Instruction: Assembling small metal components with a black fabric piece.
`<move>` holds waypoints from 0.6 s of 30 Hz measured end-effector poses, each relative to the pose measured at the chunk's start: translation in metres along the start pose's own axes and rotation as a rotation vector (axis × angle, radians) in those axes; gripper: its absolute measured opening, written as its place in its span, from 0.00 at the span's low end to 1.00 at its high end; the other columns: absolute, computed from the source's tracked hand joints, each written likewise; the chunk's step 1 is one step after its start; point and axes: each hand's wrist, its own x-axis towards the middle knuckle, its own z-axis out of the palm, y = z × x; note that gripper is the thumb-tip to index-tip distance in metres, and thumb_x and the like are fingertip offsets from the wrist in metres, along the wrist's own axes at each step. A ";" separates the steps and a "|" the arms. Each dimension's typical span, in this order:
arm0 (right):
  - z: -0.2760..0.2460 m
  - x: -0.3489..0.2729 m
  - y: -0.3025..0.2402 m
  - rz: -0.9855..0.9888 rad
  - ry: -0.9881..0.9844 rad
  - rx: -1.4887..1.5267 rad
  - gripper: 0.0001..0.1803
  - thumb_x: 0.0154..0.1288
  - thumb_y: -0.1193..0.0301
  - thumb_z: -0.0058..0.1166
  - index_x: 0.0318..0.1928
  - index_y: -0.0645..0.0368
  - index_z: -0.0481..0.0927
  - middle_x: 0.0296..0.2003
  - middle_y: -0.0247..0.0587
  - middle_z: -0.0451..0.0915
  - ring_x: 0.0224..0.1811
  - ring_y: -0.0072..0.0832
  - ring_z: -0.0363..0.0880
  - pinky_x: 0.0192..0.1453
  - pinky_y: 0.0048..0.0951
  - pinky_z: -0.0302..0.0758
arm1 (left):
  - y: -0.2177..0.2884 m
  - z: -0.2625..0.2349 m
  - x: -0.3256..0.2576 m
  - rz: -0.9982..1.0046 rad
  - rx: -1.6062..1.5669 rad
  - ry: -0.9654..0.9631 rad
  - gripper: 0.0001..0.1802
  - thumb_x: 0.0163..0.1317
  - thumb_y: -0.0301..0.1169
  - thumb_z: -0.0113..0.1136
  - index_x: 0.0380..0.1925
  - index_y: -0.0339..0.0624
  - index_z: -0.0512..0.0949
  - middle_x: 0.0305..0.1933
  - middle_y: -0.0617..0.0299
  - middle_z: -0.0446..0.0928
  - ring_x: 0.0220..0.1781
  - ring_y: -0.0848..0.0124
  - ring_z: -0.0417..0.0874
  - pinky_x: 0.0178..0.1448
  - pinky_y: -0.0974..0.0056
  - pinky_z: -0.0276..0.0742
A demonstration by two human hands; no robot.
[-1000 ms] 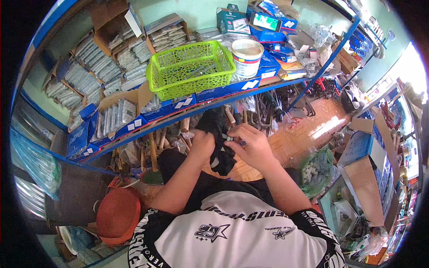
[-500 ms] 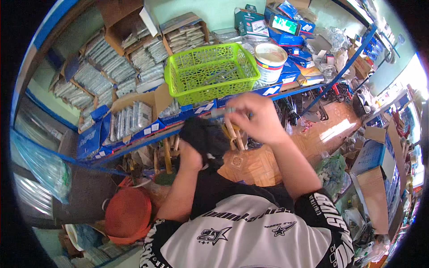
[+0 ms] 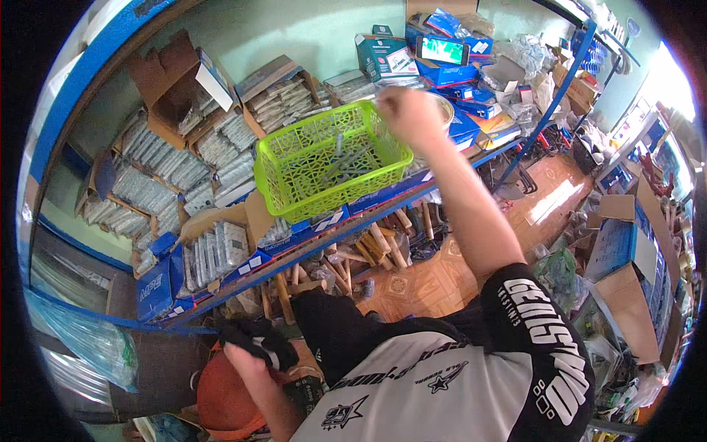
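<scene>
Reaching over the far right rim of the green plastic basket (image 3: 331, 166) on the blue-edged shelf (image 3: 383, 202), right hand (image 3: 409, 110) is closed into a loose fist; whether it pinches anything I cannot tell, fingers hide it. Basket sits mid-shelf, near the front edge, with a few grey metal rods or bolts (image 3: 342, 158) lying loose at its bottom. Left hand (image 3: 247, 361) is down low at the shelf's lower left, well apart from the right, clamped on a black cloth (image 3: 254, 339) just above an orange-red round thing (image 3: 221, 398), can't tell what. Handling, my read: rods look stiff, smooth, small but dense; likely slippery if oily, so pinch at mid-length with fingertips, not at the ends. Basket itself is light, flexy lattice; lift by both rims or it will twist and tip the parts. Cloth is soft, bunches anywhere. Around: cardboard boxes (image 3: 191, 88) of bagged parts along the shelf's back left, blue cartons (image 3: 449, 74) and a phone (image 3: 442, 50) at the back right, wooden handles (image 3: 383, 247) stacked under the shelf's front edge.
</scene>
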 end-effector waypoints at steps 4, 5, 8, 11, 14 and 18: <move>-0.021 0.048 0.085 0.000 -0.249 -0.308 0.13 0.60 0.63 0.53 0.37 0.57 0.84 0.34 0.54 0.84 0.37 0.51 0.83 0.42 0.46 0.79 | 0.008 -0.025 -0.018 0.031 0.003 0.143 0.16 0.71 0.44 0.52 0.38 0.43 0.76 0.35 0.61 0.77 0.31 0.66 0.79 0.33 0.59 0.76; -0.020 0.056 0.086 -0.072 -0.528 -0.367 0.14 0.57 0.65 0.55 0.40 0.58 0.85 0.39 0.54 0.84 0.41 0.47 0.83 0.44 0.45 0.79 | 0.008 -0.025 -0.017 0.028 0.000 0.140 0.16 0.71 0.44 0.52 0.38 0.43 0.76 0.35 0.61 0.77 0.31 0.66 0.79 0.33 0.59 0.76; -0.002 0.069 0.091 -0.183 -0.994 -0.387 0.18 0.53 0.67 0.58 0.45 0.60 0.85 0.45 0.52 0.84 0.45 0.42 0.84 0.46 0.43 0.79 | 0.015 -0.022 -0.020 0.079 0.056 0.175 0.15 0.71 0.43 0.52 0.41 0.42 0.77 0.37 0.61 0.78 0.34 0.65 0.81 0.35 0.60 0.78; 0.018 0.068 0.070 -0.258 -1.044 -0.537 0.22 0.49 0.72 0.62 0.49 0.60 0.84 0.48 0.46 0.84 0.44 0.37 0.83 0.47 0.39 0.78 | 0.023 -0.008 -0.025 0.004 -0.053 -0.102 0.15 0.71 0.39 0.52 0.46 0.40 0.77 0.42 0.59 0.80 0.38 0.65 0.82 0.40 0.61 0.81; 0.012 0.068 0.081 -0.159 -1.114 -0.324 0.21 0.49 0.76 0.59 0.47 0.59 0.85 0.46 0.46 0.85 0.44 0.35 0.83 0.46 0.38 0.77 | 0.013 0.027 -0.026 0.201 0.032 0.226 0.17 0.70 0.36 0.52 0.53 0.38 0.76 0.48 0.57 0.80 0.44 0.65 0.83 0.48 0.60 0.82; 0.024 0.067 0.101 -0.124 -0.968 -0.307 0.17 0.48 0.75 0.60 0.42 0.58 0.87 0.39 0.48 0.86 0.38 0.35 0.85 0.42 0.41 0.78 | 0.007 0.019 -0.026 0.249 0.034 0.371 0.18 0.69 0.37 0.52 0.53 0.37 0.76 0.49 0.59 0.80 0.47 0.65 0.83 0.51 0.58 0.82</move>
